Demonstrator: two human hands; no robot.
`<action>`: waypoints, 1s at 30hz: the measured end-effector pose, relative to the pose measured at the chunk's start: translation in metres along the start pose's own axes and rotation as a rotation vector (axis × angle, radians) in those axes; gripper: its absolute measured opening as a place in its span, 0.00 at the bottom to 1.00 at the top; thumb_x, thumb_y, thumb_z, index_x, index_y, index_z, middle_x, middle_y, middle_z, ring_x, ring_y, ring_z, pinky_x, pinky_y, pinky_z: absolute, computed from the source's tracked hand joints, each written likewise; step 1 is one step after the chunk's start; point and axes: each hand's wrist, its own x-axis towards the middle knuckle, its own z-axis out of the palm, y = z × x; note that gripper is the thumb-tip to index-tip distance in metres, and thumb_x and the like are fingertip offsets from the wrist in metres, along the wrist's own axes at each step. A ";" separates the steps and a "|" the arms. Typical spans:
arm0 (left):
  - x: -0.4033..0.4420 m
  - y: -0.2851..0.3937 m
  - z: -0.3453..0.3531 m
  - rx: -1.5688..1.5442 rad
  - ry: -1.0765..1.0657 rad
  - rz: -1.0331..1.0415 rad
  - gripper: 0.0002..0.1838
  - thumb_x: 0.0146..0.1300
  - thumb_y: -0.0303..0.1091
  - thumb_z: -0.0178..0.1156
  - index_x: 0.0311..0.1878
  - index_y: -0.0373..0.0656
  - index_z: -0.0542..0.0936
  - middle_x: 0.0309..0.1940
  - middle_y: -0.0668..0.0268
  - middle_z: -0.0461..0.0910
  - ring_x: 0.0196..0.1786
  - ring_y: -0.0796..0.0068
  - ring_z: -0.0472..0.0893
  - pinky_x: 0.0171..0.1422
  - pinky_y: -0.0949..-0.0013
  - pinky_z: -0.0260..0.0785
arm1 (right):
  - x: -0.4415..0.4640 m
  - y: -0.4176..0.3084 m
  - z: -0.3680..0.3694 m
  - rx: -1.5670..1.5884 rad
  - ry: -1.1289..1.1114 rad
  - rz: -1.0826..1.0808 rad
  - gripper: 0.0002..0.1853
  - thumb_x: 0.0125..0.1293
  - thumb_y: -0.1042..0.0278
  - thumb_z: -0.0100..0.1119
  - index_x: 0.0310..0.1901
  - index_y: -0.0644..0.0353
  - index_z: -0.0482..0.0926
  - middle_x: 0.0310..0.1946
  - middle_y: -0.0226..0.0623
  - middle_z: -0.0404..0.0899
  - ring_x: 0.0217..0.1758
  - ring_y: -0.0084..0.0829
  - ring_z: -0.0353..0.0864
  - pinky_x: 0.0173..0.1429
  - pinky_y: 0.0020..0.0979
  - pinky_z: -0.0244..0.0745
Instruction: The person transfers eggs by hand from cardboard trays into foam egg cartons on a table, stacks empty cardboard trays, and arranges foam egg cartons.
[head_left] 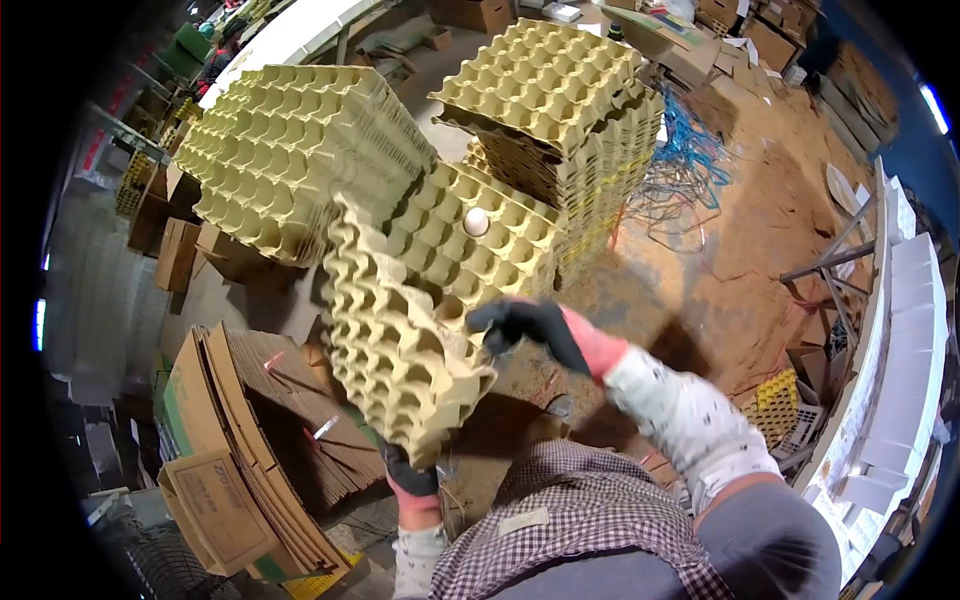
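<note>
A tilted pulp egg tray [390, 340] stands up on its edge in front of me. My left hand [408, 470], in a dark glove with a pinkish cuff, grips its lower edge; the tray hides most of the fingers. Close by the tray's right edge is my right hand [535, 332], gloved in black, its fingers and thumb apart with nothing visible between them. Whether it touches the tray I cannot tell. Beyond, one pale egg [476, 221] sits in a cup of another egg tray [510, 255], which lies flat between tall tray stacks.
A leaning tray stack [290, 150] rises at the left, and another stack [560, 90] at the back right. Flattened cardboard boxes [240, 440] stand at the lower left. Blue cords [690, 150] lie tangled on the brown floor, and a white-edged table [890, 350] runs along the right.
</note>
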 end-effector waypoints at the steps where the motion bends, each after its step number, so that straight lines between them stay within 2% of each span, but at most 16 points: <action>1: -0.012 0.001 -0.003 0.222 -0.037 0.113 0.26 0.75 0.27 0.43 0.74 0.40 0.58 0.69 0.57 0.65 0.68 0.61 0.68 0.70 0.59 0.65 | 0.022 0.013 -0.024 -0.250 0.065 -0.007 0.26 0.78 0.53 0.40 0.69 0.59 0.65 0.57 0.39 0.75 0.46 0.27 0.80 0.57 0.30 0.74; 2: -0.022 -0.002 0.002 0.433 -0.041 0.240 0.30 0.70 0.28 0.51 0.74 0.39 0.58 0.69 0.56 0.65 0.67 0.60 0.69 0.70 0.60 0.65 | 0.048 0.035 -0.046 -0.709 0.173 -0.171 0.29 0.76 0.46 0.40 0.69 0.57 0.65 0.60 0.49 0.70 0.50 0.37 0.80 0.59 0.36 0.74; 4: -0.035 -0.006 0.008 0.821 0.001 0.472 0.37 0.63 0.31 0.62 0.73 0.36 0.59 0.67 0.54 0.67 0.65 0.59 0.71 0.68 0.61 0.65 | 0.103 0.035 -0.056 -0.982 0.612 0.227 0.38 0.67 0.38 0.50 0.72 0.53 0.60 0.63 0.58 0.65 0.66 0.55 0.68 0.70 0.44 0.64; 8: -0.019 -0.017 0.034 1.221 -0.012 0.744 0.43 0.53 0.34 0.72 0.70 0.32 0.63 0.61 0.49 0.72 0.60 0.55 0.75 0.66 0.63 0.65 | 0.163 0.048 -0.081 -1.379 0.540 0.433 0.31 0.60 0.49 0.63 0.62 0.53 0.68 0.62 0.50 0.70 0.66 0.46 0.70 0.66 0.39 0.68; 10: -0.007 -0.015 0.056 1.726 -0.030 1.013 0.37 0.54 0.35 0.70 0.67 0.35 0.69 0.58 0.51 0.75 0.60 0.57 0.75 0.65 0.63 0.65 | 0.164 0.066 -0.094 -1.060 0.820 0.256 0.28 0.58 0.54 0.67 0.56 0.56 0.71 0.48 0.47 0.81 0.53 0.47 0.81 0.58 0.39 0.74; 12: 0.014 -0.029 0.088 1.348 -0.022 0.794 0.33 0.59 0.35 0.65 0.67 0.37 0.68 0.60 0.51 0.73 0.61 0.57 0.74 0.66 0.61 0.64 | 0.157 0.111 -0.146 -0.547 1.055 0.015 0.24 0.60 0.54 0.68 0.54 0.56 0.74 0.43 0.43 0.83 0.47 0.43 0.83 0.53 0.39 0.76; 13: 0.029 -0.039 0.110 1.018 0.036 0.663 0.31 0.62 0.36 0.62 0.68 0.37 0.68 0.63 0.51 0.71 0.62 0.57 0.72 0.68 0.61 0.63 | 0.123 0.092 -0.147 -0.239 0.963 -0.353 0.20 0.62 0.53 0.67 0.51 0.54 0.78 0.42 0.37 0.82 0.44 0.34 0.82 0.50 0.34 0.77; 14: 0.043 -0.050 0.129 0.477 0.136 0.378 0.29 0.67 0.38 0.58 0.68 0.35 0.66 0.67 0.50 0.67 0.64 0.56 0.71 0.70 0.60 0.61 | 0.084 0.059 -0.121 0.254 0.962 -0.377 0.15 0.64 0.58 0.66 0.48 0.53 0.79 0.40 0.32 0.81 0.42 0.29 0.81 0.47 0.31 0.79; 17: 0.141 -0.091 0.051 0.385 0.073 0.099 0.29 0.70 0.49 0.56 0.67 0.38 0.69 0.64 0.61 0.71 0.58 0.61 0.76 0.60 0.54 0.72 | -0.047 0.046 -0.125 0.662 1.104 -0.313 0.11 0.65 0.53 0.62 0.44 0.47 0.80 0.39 0.31 0.81 0.45 0.32 0.82 0.41 0.37 0.82; 18: 0.140 -0.090 0.073 0.207 0.119 -0.164 0.28 0.73 0.51 0.48 0.67 0.41 0.69 0.61 0.59 0.75 0.59 0.53 0.75 0.67 0.51 0.66 | -0.096 0.039 -0.116 0.638 1.144 -0.220 0.12 0.65 0.50 0.61 0.39 0.48 0.79 0.32 0.32 0.80 0.37 0.31 0.82 0.35 0.32 0.79; 20: 0.110 -0.082 0.109 0.201 -0.054 -0.086 0.33 0.67 0.50 0.59 0.67 0.35 0.69 0.60 0.58 0.75 0.57 0.58 0.78 0.61 0.54 0.72 | -0.204 0.043 -0.094 0.469 1.155 -0.052 0.12 0.67 0.52 0.61 0.38 0.52 0.78 0.28 0.29 0.79 0.26 0.27 0.79 0.28 0.28 0.74; 22: 0.102 -0.067 0.107 0.219 -0.168 -0.127 0.29 0.72 0.52 0.49 0.67 0.41 0.69 0.62 0.60 0.75 0.60 0.55 0.76 0.66 0.48 0.67 | -0.296 0.036 -0.042 0.265 1.237 -0.009 0.11 0.73 0.55 0.51 0.44 0.51 0.79 0.27 0.25 0.77 0.26 0.22 0.77 0.28 0.25 0.70; 24: 0.073 -0.057 0.124 1.237 -0.434 0.554 0.28 0.70 0.42 0.57 0.67 0.35 0.67 0.60 0.59 0.75 0.58 0.64 0.77 0.61 0.60 0.72 | -0.384 0.039 0.011 0.302 1.406 0.020 0.13 0.72 0.61 0.52 0.52 0.54 0.80 0.31 0.25 0.76 0.30 0.22 0.78 0.30 0.25 0.74; 27: 0.104 -0.056 0.122 0.129 -0.306 -0.259 0.29 0.74 0.49 0.44 0.69 0.38 0.67 0.67 0.60 0.70 0.64 0.58 0.72 0.70 0.56 0.63 | -0.509 0.082 0.085 0.396 1.524 -0.095 0.12 0.72 0.66 0.50 0.52 0.56 0.79 0.31 0.25 0.76 0.31 0.23 0.78 0.32 0.26 0.75; 28: 0.113 -0.063 0.133 0.261 -0.067 -0.173 0.30 0.74 0.52 0.41 0.69 0.41 0.68 0.69 0.59 0.68 0.66 0.52 0.69 0.73 0.53 0.59 | -0.510 0.059 0.131 0.514 1.669 -0.236 0.12 0.71 0.68 0.52 0.52 0.58 0.79 0.33 0.26 0.77 0.33 0.23 0.79 0.36 0.27 0.77; 30: 0.118 -0.083 0.150 0.757 -0.240 0.089 0.29 0.73 0.49 0.43 0.69 0.41 0.68 0.69 0.59 0.68 0.66 0.53 0.69 0.73 0.54 0.59 | -0.533 0.031 0.217 0.479 1.883 -0.375 0.14 0.70 0.69 0.54 0.55 0.61 0.77 0.36 0.28 0.78 0.36 0.24 0.79 0.41 0.29 0.78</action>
